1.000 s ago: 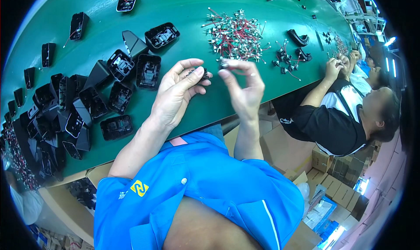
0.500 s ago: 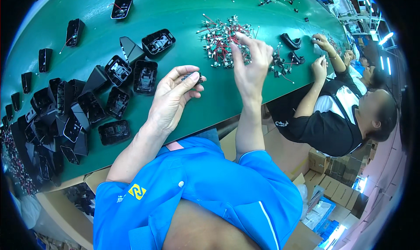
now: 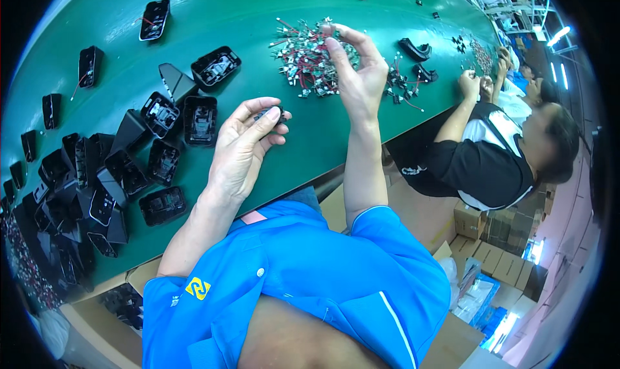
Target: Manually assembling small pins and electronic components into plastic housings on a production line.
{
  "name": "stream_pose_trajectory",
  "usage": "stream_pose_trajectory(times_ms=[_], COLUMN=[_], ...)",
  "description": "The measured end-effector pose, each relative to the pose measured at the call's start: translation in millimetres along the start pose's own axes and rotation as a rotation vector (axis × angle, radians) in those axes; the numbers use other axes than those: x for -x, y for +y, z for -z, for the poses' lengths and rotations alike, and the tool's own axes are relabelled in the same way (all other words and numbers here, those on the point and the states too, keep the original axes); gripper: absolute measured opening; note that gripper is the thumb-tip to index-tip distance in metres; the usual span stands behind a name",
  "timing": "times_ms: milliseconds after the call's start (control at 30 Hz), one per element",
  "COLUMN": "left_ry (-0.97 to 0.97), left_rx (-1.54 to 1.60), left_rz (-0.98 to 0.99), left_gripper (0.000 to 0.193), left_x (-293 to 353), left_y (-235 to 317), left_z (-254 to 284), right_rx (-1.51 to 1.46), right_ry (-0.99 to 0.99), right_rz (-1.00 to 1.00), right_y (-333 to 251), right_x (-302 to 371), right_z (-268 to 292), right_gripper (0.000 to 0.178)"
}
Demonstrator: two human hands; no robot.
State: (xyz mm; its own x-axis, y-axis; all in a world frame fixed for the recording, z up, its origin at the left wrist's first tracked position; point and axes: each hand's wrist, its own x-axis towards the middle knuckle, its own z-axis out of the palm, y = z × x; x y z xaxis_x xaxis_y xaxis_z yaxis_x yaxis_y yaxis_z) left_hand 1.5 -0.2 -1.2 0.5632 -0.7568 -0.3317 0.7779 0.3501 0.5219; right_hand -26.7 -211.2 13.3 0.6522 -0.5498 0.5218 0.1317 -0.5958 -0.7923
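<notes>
left hand (image 3: 242,146) pinches small black part (image 3: 270,114); right hand (image 3: 358,72), fingers curled, picks at wired terminal pile (image 3: 307,59) on green table (image 3: 258,20).

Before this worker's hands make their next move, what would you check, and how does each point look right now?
1. Left hand grips a small dark part: ok.
2. Right hand is over the pile of wired metal pieces: ok.
3. One piece pinched singly in the right fingertips: cannot tell.
4. Black housings lie close to the left hand: ok.
5. Co-worker's hands are apart from the pile: ok.
</notes>
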Motion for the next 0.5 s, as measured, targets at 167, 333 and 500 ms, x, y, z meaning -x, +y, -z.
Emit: stream_pose_trajectory(times_ms=[167, 333, 500], left_ry=[-0.003, 0.003, 0.019], left_rx=[0.003, 0.001, 0.016], left_rz=[-0.008, -0.012, -0.036], left_gripper=[0.026, 0.027, 0.029], left_x=[-1, -1, 0], left_y=[-1, -2, 1], left_z=[2, 2, -3], right_rx=[-0.145, -0.124, -0.127], right_ry=[-0.026, 0.008, -0.132], right_rz=[-0.133, 0.098, 0.043], right_y=[-5, -9, -24], right_x=[-7, -13, -2], right_z=[-2, -1, -1], right_gripper=[0.025, 0.026, 0.032])
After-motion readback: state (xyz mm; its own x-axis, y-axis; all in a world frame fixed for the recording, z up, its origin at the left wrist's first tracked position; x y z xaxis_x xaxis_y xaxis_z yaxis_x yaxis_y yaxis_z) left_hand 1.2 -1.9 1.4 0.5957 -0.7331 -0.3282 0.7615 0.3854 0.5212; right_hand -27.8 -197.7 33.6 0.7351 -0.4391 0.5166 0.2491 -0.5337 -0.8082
